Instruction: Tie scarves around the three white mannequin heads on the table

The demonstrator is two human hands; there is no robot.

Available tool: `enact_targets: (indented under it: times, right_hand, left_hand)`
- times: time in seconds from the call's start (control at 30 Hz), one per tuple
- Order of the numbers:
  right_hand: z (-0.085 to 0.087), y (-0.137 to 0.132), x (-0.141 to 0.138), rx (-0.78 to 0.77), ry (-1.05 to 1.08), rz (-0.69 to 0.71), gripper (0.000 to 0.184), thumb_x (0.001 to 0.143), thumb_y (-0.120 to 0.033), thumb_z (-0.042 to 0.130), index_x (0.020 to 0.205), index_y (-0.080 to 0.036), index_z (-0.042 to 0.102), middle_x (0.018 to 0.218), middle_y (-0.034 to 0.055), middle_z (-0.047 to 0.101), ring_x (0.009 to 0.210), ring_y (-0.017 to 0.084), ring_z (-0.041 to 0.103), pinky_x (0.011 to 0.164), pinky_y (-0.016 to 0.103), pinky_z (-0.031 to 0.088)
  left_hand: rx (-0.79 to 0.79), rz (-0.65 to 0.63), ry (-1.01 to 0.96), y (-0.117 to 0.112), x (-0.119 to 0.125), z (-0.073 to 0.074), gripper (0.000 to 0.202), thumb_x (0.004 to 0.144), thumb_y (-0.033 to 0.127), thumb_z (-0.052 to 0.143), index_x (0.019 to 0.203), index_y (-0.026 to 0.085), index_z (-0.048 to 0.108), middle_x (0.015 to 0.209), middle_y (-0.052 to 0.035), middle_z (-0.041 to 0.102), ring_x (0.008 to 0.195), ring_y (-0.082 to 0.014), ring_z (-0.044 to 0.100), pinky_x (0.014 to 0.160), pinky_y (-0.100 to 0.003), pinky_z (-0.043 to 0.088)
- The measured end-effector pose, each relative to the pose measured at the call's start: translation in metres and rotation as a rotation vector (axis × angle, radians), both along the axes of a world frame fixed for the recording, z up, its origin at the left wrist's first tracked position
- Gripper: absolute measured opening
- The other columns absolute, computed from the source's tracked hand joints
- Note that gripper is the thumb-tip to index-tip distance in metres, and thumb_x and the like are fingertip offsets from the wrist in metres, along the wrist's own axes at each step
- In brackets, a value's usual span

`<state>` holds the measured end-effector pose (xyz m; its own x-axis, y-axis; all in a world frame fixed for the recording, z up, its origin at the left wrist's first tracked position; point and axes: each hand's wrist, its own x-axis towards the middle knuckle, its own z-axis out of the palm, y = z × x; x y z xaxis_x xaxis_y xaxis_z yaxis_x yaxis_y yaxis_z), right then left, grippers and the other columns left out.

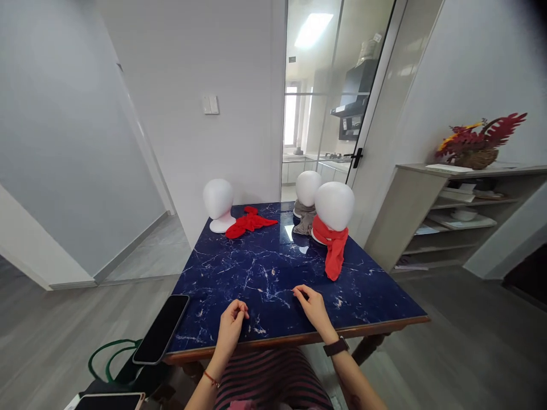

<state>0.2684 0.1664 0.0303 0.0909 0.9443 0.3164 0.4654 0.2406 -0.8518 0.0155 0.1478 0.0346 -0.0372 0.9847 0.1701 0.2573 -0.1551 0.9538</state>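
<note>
Red creased cloth scarf [336, 253] wrapped around a smooth white mannequin head [334, 204] at the neck, loose end on blue marbled tabletop [256, 276]; nearer, half-open, empty left hand [233, 318] and right hand [311, 303].

On the table [256, 267], at the far left, a lone head [218, 199] is placed, with a loose scarf [248, 224] laid just to its right. Farther right, a rear head [308, 187] is set behind a front head [335, 204]; around their necks a rear scarf [304, 220] and a front scarf [337, 254] are wrapped. Before them, near the close edge, the left hand [233, 318] and right hand [311, 306] are held apart. A phone [162, 330] is seen at the left edge.
</note>
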Motion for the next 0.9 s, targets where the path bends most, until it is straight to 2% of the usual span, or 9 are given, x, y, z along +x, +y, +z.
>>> enact_targets:
  times: [0.17,0.33,0.43,0.53,0.7,0.8,0.9]
  right_hand:
    - [0.001,-0.004,0.002,-0.027,0.017,-0.053,0.033,0.085,-0.047,0.045,0.077,-0.022,0.065,0.066,0.0022,0.065,0.064,0.020,0.059,0.059,0.028,0.041]
    - [-0.003,-0.001,0.005,-0.041,0.033,-0.036,0.033,0.084,-0.048,0.046,0.074,-0.022,0.064,0.061,0.0013,0.061,0.060,0.020,0.058,0.058,0.027,0.041]
    - [-0.005,-0.001,0.003,-0.045,0.024,-0.051,0.032,0.083,-0.049,0.046,0.074,-0.023,0.064,0.059,0.0010,0.060,0.058,0.020,0.057,0.057,0.028,0.040]
    - [-0.007,0.001,-0.001,-0.045,0.004,-0.084,0.032,0.082,-0.048,0.046,0.073,-0.023,0.064,0.056,0.0008,0.058,0.054,0.020,0.054,0.054,0.028,0.038]
    - [-0.009,0.008,-0.005,-0.082,-0.059,-0.100,0.033,0.080,-0.049,0.046,0.072,-0.023,0.065,0.055,0.0006,0.057,0.052,0.018,0.052,0.052,0.027,0.034]
    - [-0.006,0.015,-0.006,-0.175,-0.119,-0.146,0.035,0.082,-0.048,0.042,0.077,-0.023,0.066,0.059,0.0006,0.060,0.056,0.018,0.056,0.054,0.026,0.035]
    - [-0.001,0.026,-0.011,-0.244,-0.164,-0.115,0.034,0.082,-0.047,0.042,0.080,-0.023,0.067,0.062,-0.0001,0.063,0.061,0.017,0.059,0.056,0.024,0.035]
  left_hand:
    - [-0.006,0.021,0.086,-0.005,0.002,0.001,0.010,0.074,0.021,0.042,0.067,0.020,0.048,0.060,0.0024,0.052,0.059,-0.0135,0.049,0.060,-0.023,0.037]
    - [-0.024,-0.002,0.181,0.002,0.004,-0.002,0.012,0.072,0.019,0.041,0.064,0.020,0.049,0.056,0.0033,0.048,0.055,-0.0128,0.046,0.056,-0.023,0.034]
    - [-0.020,0.003,0.238,0.008,0.006,-0.002,0.013,0.070,0.018,0.041,0.059,0.020,0.048,0.055,0.0035,0.046,0.054,-0.0125,0.044,0.055,-0.023,0.032]
    - [0.002,-0.047,0.279,0.016,0.009,0.001,0.013,0.067,0.015,0.041,0.057,0.019,0.048,0.056,0.0030,0.047,0.056,-0.0123,0.044,0.056,-0.023,0.031]
    - [-0.062,-0.113,0.207,0.039,0.005,0.004,0.013,0.068,0.016,0.040,0.062,0.018,0.052,0.053,0.0041,0.046,0.052,-0.0114,0.043,0.052,-0.022,0.030]
    - [0.052,-0.048,0.248,0.060,-0.002,0.005,0.014,0.068,0.015,0.041,0.059,0.018,0.052,0.053,0.0040,0.048,0.052,-0.0111,0.044,0.053,-0.022,0.031]
    - [0.169,0.122,0.294,0.088,-0.009,0.006,0.016,0.071,0.016,0.041,0.057,0.018,0.050,0.057,0.0031,0.049,0.058,-0.0118,0.045,0.058,-0.023,0.032]
